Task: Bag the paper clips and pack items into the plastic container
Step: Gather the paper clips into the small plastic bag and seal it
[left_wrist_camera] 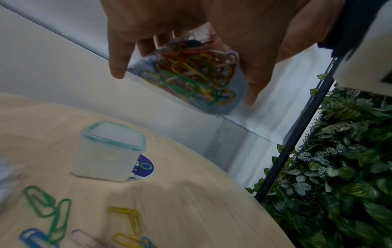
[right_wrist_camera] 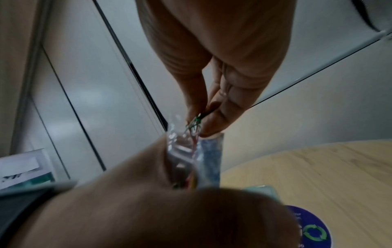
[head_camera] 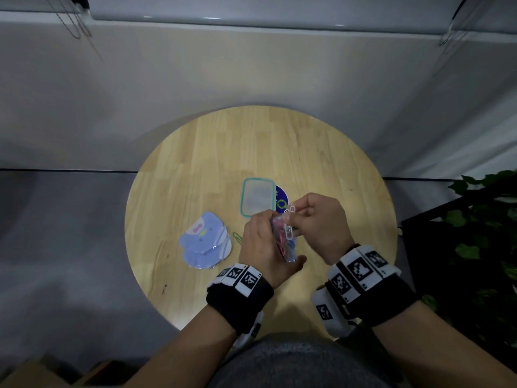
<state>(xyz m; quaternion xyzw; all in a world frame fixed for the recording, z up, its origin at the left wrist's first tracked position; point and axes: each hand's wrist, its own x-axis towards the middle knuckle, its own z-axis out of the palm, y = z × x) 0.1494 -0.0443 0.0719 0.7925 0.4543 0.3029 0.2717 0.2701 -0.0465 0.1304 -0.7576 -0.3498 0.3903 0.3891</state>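
My left hand (head_camera: 265, 247) grips a small clear plastic bag (left_wrist_camera: 191, 73) stuffed with coloured paper clips, held above the table's near middle. My right hand (head_camera: 316, 222) pinches a few paper clips (head_camera: 290, 217) at the bag's mouth (right_wrist_camera: 186, 139). The clear plastic container (head_camera: 258, 196) with a teal rim stands just beyond the hands, its lid on. Several loose paper clips (left_wrist_camera: 53, 213) in green, yellow, blue and pink lie on the wood under my left wrist; a green clip (head_camera: 237, 237) shows in the head view.
A stack of blue cartoon-shaped cards (head_camera: 205, 240) lies left of my hands. A blue round sticker (head_camera: 282, 198) sits beside the container. The round wooden table (head_camera: 321, 152) stands against a grey wall; a black rack with green plants (head_camera: 475, 233) stands at the right.
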